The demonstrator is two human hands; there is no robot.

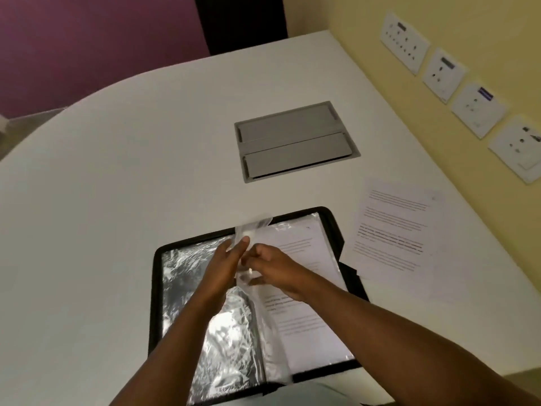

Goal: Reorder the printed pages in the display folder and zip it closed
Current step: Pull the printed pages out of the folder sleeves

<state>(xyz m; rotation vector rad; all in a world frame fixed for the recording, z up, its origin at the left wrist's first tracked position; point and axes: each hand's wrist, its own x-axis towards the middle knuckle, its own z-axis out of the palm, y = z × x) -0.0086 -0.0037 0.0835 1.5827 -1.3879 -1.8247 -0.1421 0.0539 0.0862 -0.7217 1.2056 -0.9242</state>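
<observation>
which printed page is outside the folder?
The loose printed page lying on the table, right of the display folder; the others sit inside its sleeves.

Open folder (333, 221) with a matt black cloth-like border; its clear plastic sleeves (205, 276) are glossy and crinkled, throwing bright glare. Loose printed sheet (395, 230) of matt white paper (another such page lies under plastic inside the folder). Table (117, 171), smooth matt white. Inset hatch (295, 142), smooth grey with a dull metal-like finish.
</observation>
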